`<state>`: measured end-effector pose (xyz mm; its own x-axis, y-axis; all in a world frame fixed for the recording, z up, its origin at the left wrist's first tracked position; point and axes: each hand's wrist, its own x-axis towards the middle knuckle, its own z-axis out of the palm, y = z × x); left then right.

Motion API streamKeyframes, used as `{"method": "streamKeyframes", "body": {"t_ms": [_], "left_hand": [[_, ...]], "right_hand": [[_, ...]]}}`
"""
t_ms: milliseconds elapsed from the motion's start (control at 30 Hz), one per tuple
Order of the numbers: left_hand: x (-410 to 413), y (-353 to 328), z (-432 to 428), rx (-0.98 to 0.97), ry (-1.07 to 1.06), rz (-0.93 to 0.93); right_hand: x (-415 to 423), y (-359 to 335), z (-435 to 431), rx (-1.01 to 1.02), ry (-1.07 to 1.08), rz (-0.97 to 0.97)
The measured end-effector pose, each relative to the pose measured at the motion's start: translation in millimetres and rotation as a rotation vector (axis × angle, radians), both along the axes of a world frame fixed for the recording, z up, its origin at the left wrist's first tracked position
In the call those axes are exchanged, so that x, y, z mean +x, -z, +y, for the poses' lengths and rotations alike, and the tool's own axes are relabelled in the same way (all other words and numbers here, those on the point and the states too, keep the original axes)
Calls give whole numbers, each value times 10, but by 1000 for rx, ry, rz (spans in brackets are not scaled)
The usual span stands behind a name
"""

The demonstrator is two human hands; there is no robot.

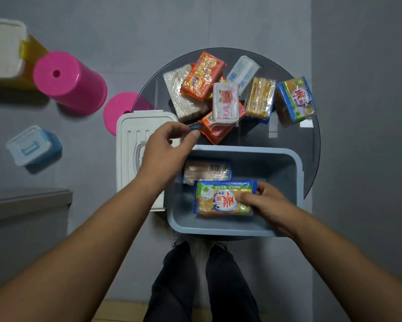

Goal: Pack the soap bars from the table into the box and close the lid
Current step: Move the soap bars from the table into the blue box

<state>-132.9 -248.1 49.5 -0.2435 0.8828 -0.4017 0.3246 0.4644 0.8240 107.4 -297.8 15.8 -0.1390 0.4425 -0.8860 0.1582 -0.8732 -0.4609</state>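
The right hand [268, 203] grips a blue-and-orange soap bar [224, 198] inside the blue box [288, 159], which sits at the near edge of the round glass table [295, 138]. A pale bar [205, 171] already lies in the box toward its far left corner. The left hand [166, 148] hovers over the box's far left corner with fingers loosely curled, empty, beside the white lid [130, 145] at the table's left edge. More wrapped bars [225, 98] lie piled across the far half of the table
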Motion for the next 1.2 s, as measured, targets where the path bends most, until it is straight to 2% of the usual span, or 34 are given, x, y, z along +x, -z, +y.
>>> {"method": "streamKeyframes", "body": {"t_ms": [233,467,767,933,1200], "left_hand": [[61,343,86,-93,111,-28],[35,419,77,-108,105,-59],[33,460,66,-91,116,-42],[47,480,52,-83,112,-24],[50,476,57,-79,108,-22]], "right_hand": [[-109,380,-7,-113,-41,-50],[-286,502,65,-171,-155,5],[-305,544,75,-72,-298,-37],[-242,541,36,-106,-165,51],[-249,616,65,-73,-204,-6]]}}
